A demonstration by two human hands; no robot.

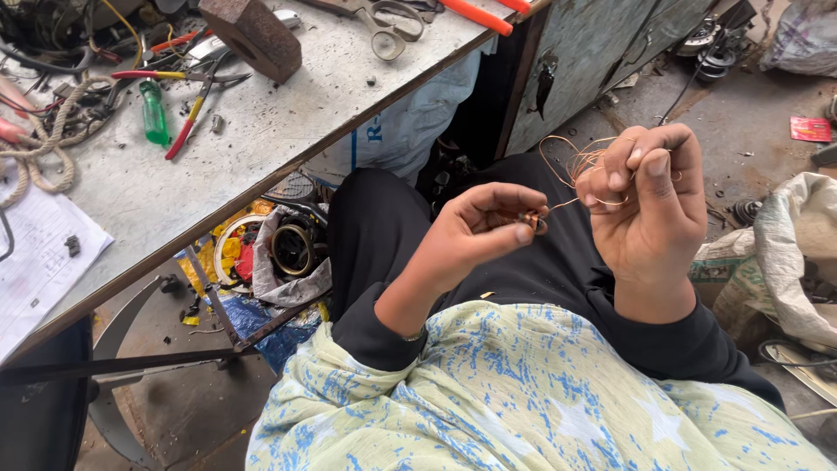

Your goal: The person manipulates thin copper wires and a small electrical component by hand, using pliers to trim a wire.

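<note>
While the wire [582, 166], thin and copper-coloured, loops in loose coils above the lap, it runs from one hand to the other. One end goes to a small dark part [533, 221] pinched between thumb and forefinger of the left hand [475, 235]; what the part is I cannot tell, it is too small. That grip is pressed together on the part, the other fingers curled in. The right hand [649, 205] stands upright just beside it, its grip pressed together on the wire, with the coils gathered about the bent fingertips and spreading to the left of them. Both hands hang close together over the black trousers [384, 218], clear of the counter [288, 113].

Below the wrists lies pale yellow cloth [523, 392] with blue marks, and black sleeves cover the forearms. To the left the grey counter runs aslant; on it lie a green screwdriver [154, 113], red-handled pliers [187, 122], scissors [388, 26], a rusty block [253, 35], a rope [44, 148] and a sheet of paper [39, 253]. Under its edge sits a heap of scrap with a metal ring [292, 249]. To the right, on the floor, rests a white sack [798, 253]
</note>
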